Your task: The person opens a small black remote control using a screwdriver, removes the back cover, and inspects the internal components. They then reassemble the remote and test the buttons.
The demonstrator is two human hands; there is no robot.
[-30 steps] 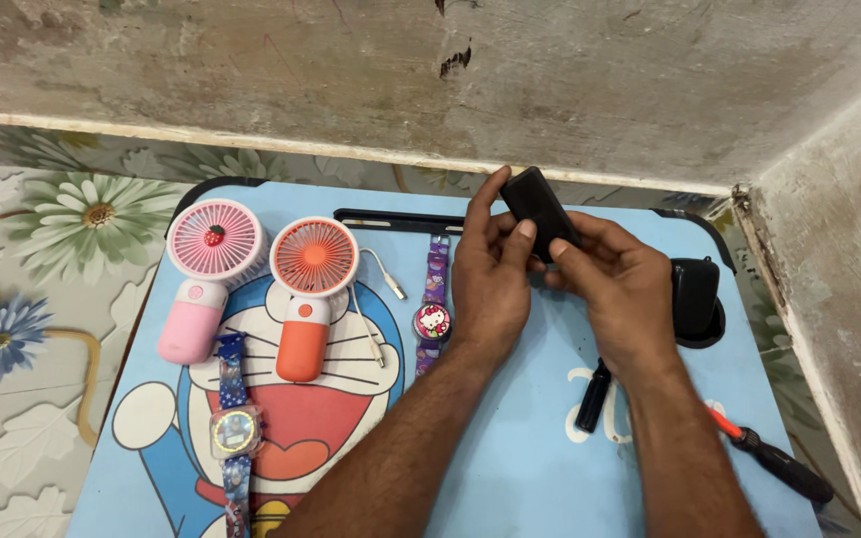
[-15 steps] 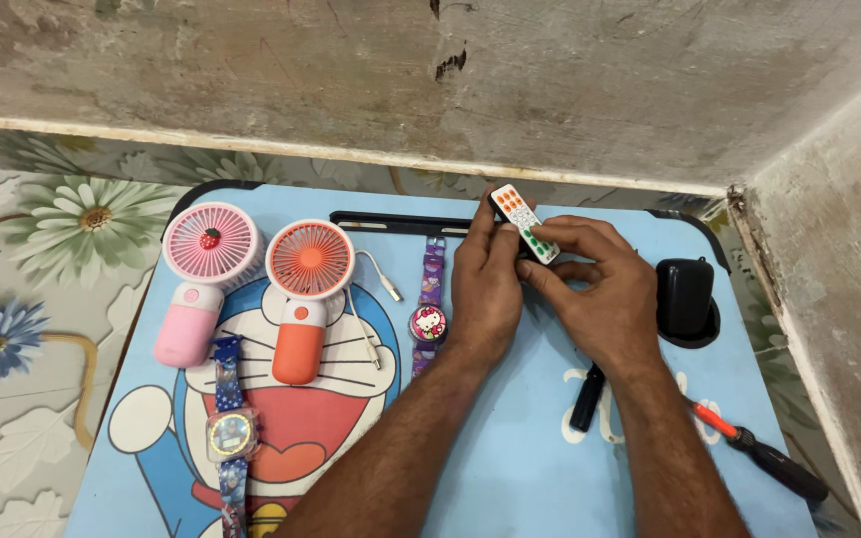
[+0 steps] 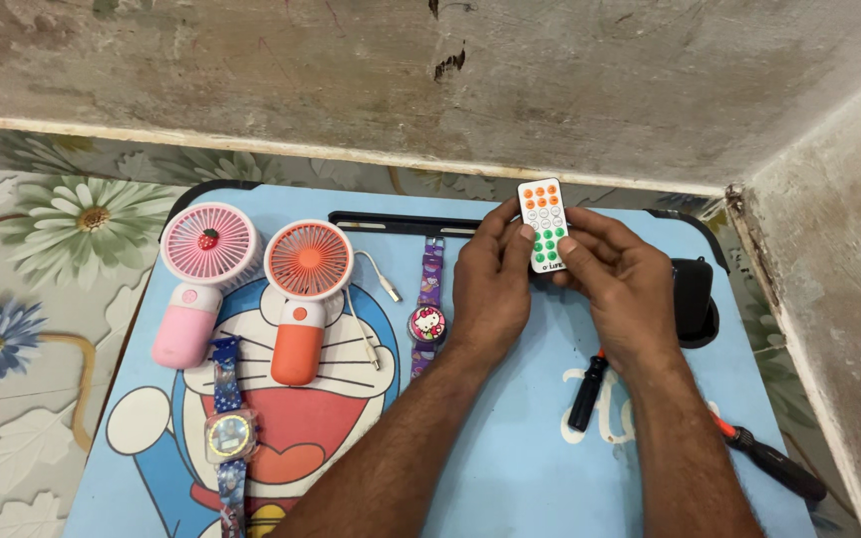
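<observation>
A small white remote control (image 3: pixel 544 223) with orange, white and green buttons is held upright, face toward me, above the far part of a blue cartoon-printed table (image 3: pixel 510 468). My left hand (image 3: pixel 492 284) grips its left edge. Along its right edge and lower end lie the fingers of my right hand (image 3: pixel 622 282). Both forearms reach in from the bottom of the view.
On the table lie a pink handheld fan (image 3: pixel 199 279), an orange handheld fan (image 3: pixel 304 292) with a white cable (image 3: pixel 376 284), a purple watch (image 3: pixel 429 308), a blue watch (image 3: pixel 228 436), a black-handled tool (image 3: pixel 587 392), a screwdriver (image 3: pixel 767 459) and a black object (image 3: pixel 693 299). A rough wall rises behind and at right.
A second ago both hands held the object with its black back showing. It has been turned over, so its white button face now points at me, held upright.
</observation>
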